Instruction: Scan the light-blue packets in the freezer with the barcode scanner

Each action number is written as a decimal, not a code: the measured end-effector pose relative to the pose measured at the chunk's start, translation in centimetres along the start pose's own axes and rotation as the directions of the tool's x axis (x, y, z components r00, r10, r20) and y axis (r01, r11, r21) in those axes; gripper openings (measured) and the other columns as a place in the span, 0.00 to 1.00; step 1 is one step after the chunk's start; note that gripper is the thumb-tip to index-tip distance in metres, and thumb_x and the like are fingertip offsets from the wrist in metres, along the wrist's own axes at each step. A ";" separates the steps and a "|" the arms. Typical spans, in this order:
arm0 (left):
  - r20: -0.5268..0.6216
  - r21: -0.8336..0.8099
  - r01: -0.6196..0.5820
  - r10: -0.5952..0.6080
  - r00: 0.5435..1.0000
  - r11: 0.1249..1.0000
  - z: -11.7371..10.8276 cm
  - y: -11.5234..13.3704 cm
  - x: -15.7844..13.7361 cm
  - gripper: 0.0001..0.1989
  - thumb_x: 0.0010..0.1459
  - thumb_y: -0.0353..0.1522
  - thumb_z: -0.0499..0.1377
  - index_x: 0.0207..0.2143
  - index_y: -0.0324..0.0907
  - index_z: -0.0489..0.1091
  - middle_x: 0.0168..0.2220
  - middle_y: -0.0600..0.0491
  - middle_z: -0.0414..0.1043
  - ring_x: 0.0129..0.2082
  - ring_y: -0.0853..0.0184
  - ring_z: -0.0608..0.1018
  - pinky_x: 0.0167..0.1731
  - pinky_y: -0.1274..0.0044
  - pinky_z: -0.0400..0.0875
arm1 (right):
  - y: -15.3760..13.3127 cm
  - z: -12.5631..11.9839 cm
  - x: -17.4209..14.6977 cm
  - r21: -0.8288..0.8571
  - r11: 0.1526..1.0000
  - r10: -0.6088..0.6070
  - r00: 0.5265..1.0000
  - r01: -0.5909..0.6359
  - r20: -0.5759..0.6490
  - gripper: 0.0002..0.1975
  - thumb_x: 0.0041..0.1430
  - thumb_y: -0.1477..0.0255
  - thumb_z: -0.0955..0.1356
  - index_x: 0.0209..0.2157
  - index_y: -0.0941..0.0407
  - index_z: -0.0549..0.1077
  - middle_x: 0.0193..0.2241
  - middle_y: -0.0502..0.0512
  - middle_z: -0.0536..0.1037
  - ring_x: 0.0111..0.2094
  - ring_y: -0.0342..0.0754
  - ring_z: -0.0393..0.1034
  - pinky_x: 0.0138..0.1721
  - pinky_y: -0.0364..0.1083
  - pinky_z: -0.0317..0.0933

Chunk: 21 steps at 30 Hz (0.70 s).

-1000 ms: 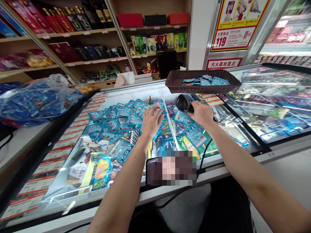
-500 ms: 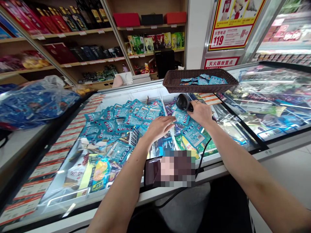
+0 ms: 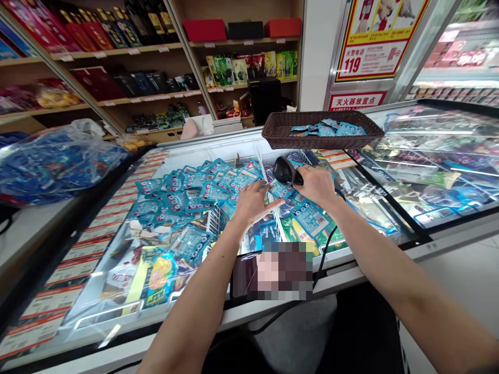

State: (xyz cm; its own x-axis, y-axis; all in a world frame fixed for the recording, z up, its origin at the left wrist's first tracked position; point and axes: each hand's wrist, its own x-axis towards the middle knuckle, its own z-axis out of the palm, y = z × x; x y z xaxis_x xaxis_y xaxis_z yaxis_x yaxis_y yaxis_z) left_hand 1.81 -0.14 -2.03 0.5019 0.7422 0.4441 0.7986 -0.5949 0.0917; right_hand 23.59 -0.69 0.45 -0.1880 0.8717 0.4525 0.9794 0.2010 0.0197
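My right hand [image 3: 317, 184] is wrapped round the handle of a black barcode scanner [image 3: 284, 170], whose head points left and down. Just below the scanner's head lies a blue packet [image 3: 280, 189]. My left hand [image 3: 253, 202] is open beside it, thumb stretched to the right and fingers over the edge of the packets; whether it touches one I cannot tell. Left of that hand, many overlapping blue packets [image 3: 183, 195] are spread on the freezer's glass top [image 3: 97, 283]. Another blue packet [image 3: 312, 221] lies flat below my right hand.
A brown wicker basket [image 3: 323, 139] with several blue packets stands at the glass top's far edge. A phone-like device [image 3: 245, 278], partly pixelated, lies at the near edge. The scanner's black cable [image 3: 327, 249] runs down past it. A plastic-wrapped blue bundle [image 3: 58, 161] sits at left.
The scanner and my right hand have shifted slightly left and down. My left hand has drawn back leftward from the packet under the scanner, and its thumb has spread away from the fingers.
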 end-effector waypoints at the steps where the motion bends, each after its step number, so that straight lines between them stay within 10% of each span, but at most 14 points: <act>1: -0.012 0.013 0.006 -0.005 1.000 1.000 0.1 0.0 0.0 0.31 0.52 0.55 0.51 0.48 0.44 0.69 0.50 0.45 0.67 0.49 0.54 0.69 0.48 0.62 0.62 | -0.1 0.0 0.0 0.003 1.000 -0.004 1.000 0.004 0.001 0.15 0.57 0.62 0.64 0.42 0.56 0.69 0.38 0.58 0.76 0.37 0.53 0.70 0.32 0.46 0.55; 10: -0.023 -0.012 -0.072 0.072 0.997 0.997 -0.7 -0.9 0.2 0.22 0.58 0.46 0.51 0.47 0.45 0.71 0.35 0.47 0.71 0.37 0.61 0.72 0.38 0.70 0.66 | 0.5 -0.2 0.1 0.026 0.994 0.107 0.993 -0.105 -0.053 0.18 0.54 0.60 0.66 0.42 0.56 0.70 0.38 0.59 0.76 0.35 0.54 0.70 0.31 0.46 0.55; 14: -0.082 -0.201 0.062 -0.080 0.993 0.978 -0.8 -1.7 -0.1 0.18 0.61 0.41 0.49 0.47 0.46 0.72 0.30 0.50 0.75 0.28 0.67 0.74 0.28 0.76 0.65 | 0.5 -0.2 0.1 0.023 0.993 0.120 0.991 -0.119 -0.052 0.16 0.55 0.61 0.65 0.41 0.57 0.70 0.38 0.60 0.76 0.36 0.54 0.70 0.31 0.46 0.55; 21: 0.007 -0.754 0.261 -0.391 0.920 0.602 -0.3 -2.6 0.0 0.19 0.59 0.40 0.50 0.44 0.41 0.72 0.33 0.50 0.77 0.27 0.68 0.77 0.30 0.74 0.75 | 0.6 -0.1 0.0 0.031 0.993 0.114 0.991 -0.112 -0.065 0.17 0.54 0.61 0.66 0.41 0.56 0.70 0.38 0.59 0.76 0.35 0.54 0.70 0.31 0.46 0.55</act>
State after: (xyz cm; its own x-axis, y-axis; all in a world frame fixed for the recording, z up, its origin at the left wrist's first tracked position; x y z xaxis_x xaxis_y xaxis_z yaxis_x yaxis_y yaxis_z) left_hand -0.40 1.35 -2.00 0.1520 0.9178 0.3668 0.3615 -0.3970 0.8436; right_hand 24.15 -0.58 0.57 -0.0703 0.8580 0.5088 0.9915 0.1159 -0.0584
